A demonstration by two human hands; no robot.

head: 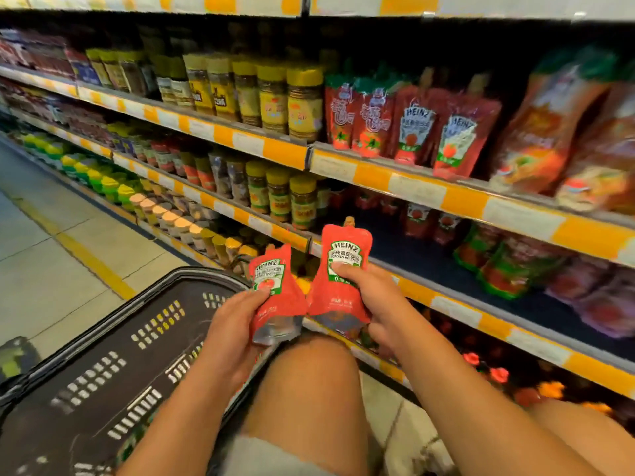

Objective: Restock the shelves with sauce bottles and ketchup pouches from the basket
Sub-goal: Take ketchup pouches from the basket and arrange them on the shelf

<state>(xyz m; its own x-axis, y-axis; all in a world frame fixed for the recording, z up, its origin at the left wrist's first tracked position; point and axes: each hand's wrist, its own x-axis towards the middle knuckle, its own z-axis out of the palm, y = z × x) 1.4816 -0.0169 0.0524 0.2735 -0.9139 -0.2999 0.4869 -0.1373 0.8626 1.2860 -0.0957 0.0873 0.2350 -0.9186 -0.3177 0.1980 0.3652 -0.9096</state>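
red pouches (338, 273), black basket (103, 355), orange-and-white striped shelf edges (446, 197).

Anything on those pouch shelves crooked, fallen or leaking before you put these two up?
No leaks or spills visible. The Heinz pouches on the upper shelf lean left rather than standing straight, and the lower shelf has a bare gap at its front. Both held pouches, left and right, look intact.

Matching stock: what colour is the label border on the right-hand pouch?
Green, around a white panel on the red pouch; head view shows it.
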